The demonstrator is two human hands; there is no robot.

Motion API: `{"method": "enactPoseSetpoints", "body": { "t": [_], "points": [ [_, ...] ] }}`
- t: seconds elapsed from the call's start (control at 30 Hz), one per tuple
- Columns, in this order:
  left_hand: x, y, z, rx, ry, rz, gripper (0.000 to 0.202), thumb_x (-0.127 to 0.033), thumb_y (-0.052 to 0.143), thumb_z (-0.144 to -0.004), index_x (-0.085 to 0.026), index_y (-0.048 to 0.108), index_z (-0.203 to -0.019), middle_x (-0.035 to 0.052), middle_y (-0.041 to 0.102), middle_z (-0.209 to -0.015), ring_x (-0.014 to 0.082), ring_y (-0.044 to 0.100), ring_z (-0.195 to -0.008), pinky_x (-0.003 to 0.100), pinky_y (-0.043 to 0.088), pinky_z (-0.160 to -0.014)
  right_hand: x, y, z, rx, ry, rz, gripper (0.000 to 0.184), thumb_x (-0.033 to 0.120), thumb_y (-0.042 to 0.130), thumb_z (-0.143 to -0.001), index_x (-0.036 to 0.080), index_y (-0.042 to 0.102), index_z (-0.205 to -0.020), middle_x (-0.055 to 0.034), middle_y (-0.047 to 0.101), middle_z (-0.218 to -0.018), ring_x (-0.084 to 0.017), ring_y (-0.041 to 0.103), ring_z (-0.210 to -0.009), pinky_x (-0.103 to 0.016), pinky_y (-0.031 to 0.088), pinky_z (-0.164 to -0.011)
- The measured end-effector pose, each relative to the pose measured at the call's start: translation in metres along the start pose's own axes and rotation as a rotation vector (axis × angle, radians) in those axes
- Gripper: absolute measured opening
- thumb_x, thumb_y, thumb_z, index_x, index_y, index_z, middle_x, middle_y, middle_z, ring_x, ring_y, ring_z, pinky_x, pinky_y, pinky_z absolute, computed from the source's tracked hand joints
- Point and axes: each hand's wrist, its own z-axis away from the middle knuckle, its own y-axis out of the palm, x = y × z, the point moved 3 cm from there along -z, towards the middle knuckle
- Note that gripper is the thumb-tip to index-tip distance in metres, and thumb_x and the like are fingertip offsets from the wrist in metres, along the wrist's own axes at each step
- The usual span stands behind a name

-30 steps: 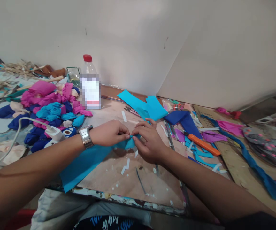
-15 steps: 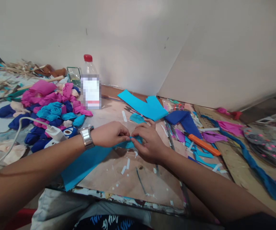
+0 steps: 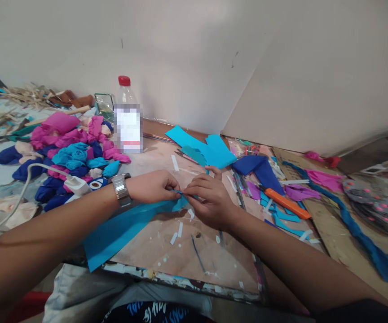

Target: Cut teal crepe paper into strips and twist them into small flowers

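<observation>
A long bright blue crepe paper strip (image 3: pixel 121 233) hangs from my fingers over the near left table edge. Its gathered end is pinched between the thumb and fingers of my left hand (image 3: pixel 155 187), which wears a metal watch (image 3: pixel 121 188). Right beside it, the closed thumb and index finger of my right hand (image 3: pixel 210 195) grip the same gathered end, the other fingers loosely bent. Beyond my right fingers shows a blue piece with a scalloped edge (image 3: pixel 194 154); whether it joins the strip is hidden. Under it lie dark pointed blades (image 3: pixel 182 154), perhaps scissors.
Folded blue paper (image 3: pixel 219 152) lies at the back. A red-capped bottle (image 3: pixel 124 96) stands behind a pile of pink and blue paper flowers (image 3: pixel 69 154). A white charger with cable (image 3: pixel 79 186) is near my left forearm. At right rests an orange utility knife (image 3: pixel 286 202).
The scalloped blue piece has swung up and away behind my right hand. My right fingers have shifted slightly at the gathered end, and the hanging strip has moved slightly left and down.
</observation>
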Motion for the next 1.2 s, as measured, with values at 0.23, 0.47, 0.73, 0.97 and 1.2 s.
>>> {"method": "enactPoseSetpoints", "body": {
  "t": [0.23,0.47,0.73,0.97,1.2],
  "points": [
    [0.000,-0.004,0.000,-0.015,-0.016,0.114,0.045,-0.052,0.054,-0.097,-0.017,0.058,-0.068,-0.0047,0.041,-0.061,0.0115,0.034,-0.060,0.028,0.027,-0.058,0.000,-0.003,0.002,-0.016,-0.021,0.049,0.015,0.019,0.067,-0.096,0.031,0.077,-0.095,0.0014,0.083,-0.092,-0.023,0.072,-0.095,-0.057,0.029,-0.117],
    [0.003,-0.005,-0.001,-0.077,-0.046,0.148,0.036,-0.047,0.062,-0.091,-0.014,0.076,-0.086,-0.0008,0.064,-0.072,0.0134,0.048,-0.069,0.025,0.036,-0.063,-0.002,-0.001,0.003,-0.026,0.000,0.061,0.013,0.020,0.068,-0.098,0.030,0.076,-0.101,0.0005,0.083,-0.095,-0.024,0.071,-0.100,-0.058,0.029,-0.117],
    [-0.006,-0.002,0.002,-0.183,0.021,0.026,0.031,-0.040,0.060,-0.094,-0.015,0.078,-0.088,0.0008,0.068,-0.072,0.0132,0.053,-0.066,0.025,0.034,-0.060,0.001,-0.004,0.000,-0.068,0.052,0.049,0.006,0.024,0.068,-0.099,0.028,0.072,-0.095,0.0010,0.079,-0.089,-0.023,0.071,-0.096,-0.054,0.030,-0.117],
    [-0.020,0.002,0.006,-0.298,0.129,-0.233,0.026,-0.030,0.057,-0.097,-0.016,0.076,-0.086,0.0025,0.073,-0.073,0.0132,0.056,-0.064,0.028,0.031,-0.062,-0.001,-0.005,-0.001,-0.087,0.090,0.053,0.005,0.027,0.067,-0.098,0.028,0.069,-0.093,0.0003,0.076,-0.088,-0.025,0.067,-0.104,-0.054,0.027,-0.120],
    [-0.018,0.008,0.003,-0.327,0.161,-0.495,0.027,-0.029,0.054,-0.100,-0.019,0.077,-0.092,0.0052,0.075,-0.076,0.0183,0.062,-0.068,0.030,0.029,-0.063,-0.001,-0.002,-0.001,-0.029,0.117,0.026,0.006,0.025,0.060,-0.099,0.026,0.065,-0.096,-0.0017,0.075,-0.092,-0.027,0.062,-0.115,-0.055,0.024,-0.120]
  ]
}}
